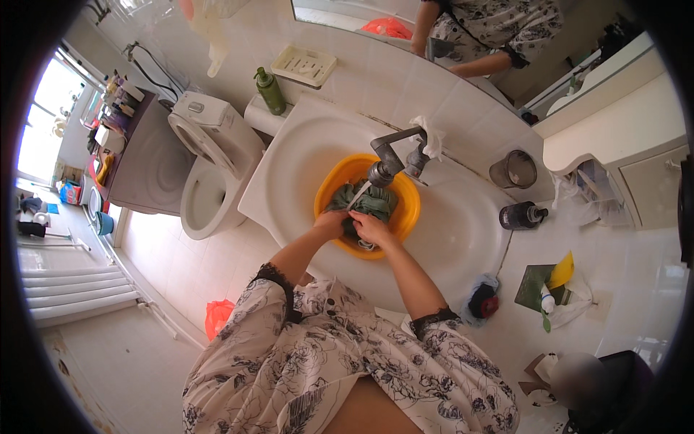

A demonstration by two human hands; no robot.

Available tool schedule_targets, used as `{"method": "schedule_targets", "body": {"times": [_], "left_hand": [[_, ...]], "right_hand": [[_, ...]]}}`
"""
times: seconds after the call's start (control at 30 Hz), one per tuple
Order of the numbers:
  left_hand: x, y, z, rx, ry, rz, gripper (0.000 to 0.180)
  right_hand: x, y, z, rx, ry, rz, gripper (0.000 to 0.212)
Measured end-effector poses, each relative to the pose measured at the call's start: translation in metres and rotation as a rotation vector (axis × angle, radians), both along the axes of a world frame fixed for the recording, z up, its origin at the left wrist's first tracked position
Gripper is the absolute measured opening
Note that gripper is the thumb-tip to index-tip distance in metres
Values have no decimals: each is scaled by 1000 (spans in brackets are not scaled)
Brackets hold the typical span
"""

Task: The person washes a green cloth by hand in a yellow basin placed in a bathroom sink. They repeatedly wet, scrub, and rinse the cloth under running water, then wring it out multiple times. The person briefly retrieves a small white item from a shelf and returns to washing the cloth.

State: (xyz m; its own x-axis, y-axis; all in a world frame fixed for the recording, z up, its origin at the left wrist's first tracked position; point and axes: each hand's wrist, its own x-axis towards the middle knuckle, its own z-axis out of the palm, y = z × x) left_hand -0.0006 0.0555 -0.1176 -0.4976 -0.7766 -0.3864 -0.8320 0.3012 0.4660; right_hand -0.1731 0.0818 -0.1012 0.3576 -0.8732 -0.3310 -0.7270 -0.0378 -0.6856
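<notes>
The dark green cloth (376, 201) lies bunched in the yellow basin (413, 217), which stands in the white sink (463, 239) beneath the grey tap (386, 158). The left hand (332, 223) and right hand (371, 229) meet at the cloth's near edge, fingers curled in on it; how tightly either is closed, or how much fabric each has hold of, I cannot tell. What looks like a thin stream of water (360, 194) falls from the tap between the 2 hands. To rinse well, I would keep the folds under that stream, open them 1 section at a time, and rub layer against layer rather than squeezing the whole bundle. Working low inside the rim should limit splashing, and keeping both forearms raised should spare the lace cuffs (436, 319). A pull toward the body could tip the basin.
</notes>
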Motion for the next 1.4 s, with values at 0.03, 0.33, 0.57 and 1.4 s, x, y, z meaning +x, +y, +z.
{"method": "schedule_targets", "body": {"times": [0.03, 0.33, 0.57, 1.4], "left_hand": [[1, -1, 4, 64, 44, 71, 44], [3, -10, 9, 70, 421, 344, 20], [-25, -22, 18, 387, 784, 726, 16], [-54, -41, 55, 462, 467, 228, 25]], "right_hand": [[3, 2, 0, -27, -96, -46, 40], [22, -2, 24, -114, -597, -328, 31], [15, -11, 35, -73, -704, -390, 30], [-60, -18, 44, -213, -403, -677, 49]]}}
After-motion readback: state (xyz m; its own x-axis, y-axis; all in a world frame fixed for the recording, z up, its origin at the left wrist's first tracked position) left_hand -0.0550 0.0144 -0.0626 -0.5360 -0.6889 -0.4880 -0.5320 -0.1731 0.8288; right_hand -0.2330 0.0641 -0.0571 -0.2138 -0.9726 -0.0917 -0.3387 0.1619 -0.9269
